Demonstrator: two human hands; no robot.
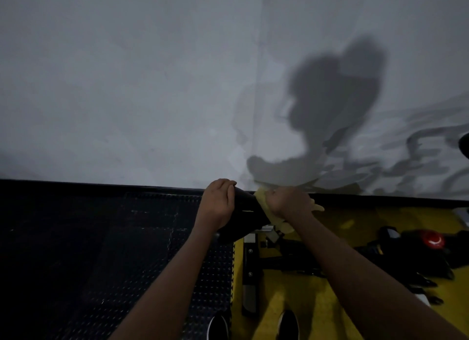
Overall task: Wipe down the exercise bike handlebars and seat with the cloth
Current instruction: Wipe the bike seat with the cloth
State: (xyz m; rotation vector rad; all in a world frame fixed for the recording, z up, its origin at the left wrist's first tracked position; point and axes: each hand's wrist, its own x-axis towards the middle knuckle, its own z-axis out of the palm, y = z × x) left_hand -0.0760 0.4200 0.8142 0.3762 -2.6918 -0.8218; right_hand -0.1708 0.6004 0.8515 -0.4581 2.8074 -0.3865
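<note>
Shoes (218,325): two dark toes at the bottom edge, on the black and yellow floor mats (304,314).
Left hand (218,202): fingers curled over the black seat (247,214), gripping its left end.
Right hand (288,202): fist gripping the yellow cloth (264,202), pressed against the seat's right side.
Bike frame (291,258): dark, below the seat.
Wall (127,86): grey, with shadows.

The floor (76,251) carries black studded mats (152,238) at left, a yellow mat (317,301) at right bearing the bike frame (251,276).
</note>
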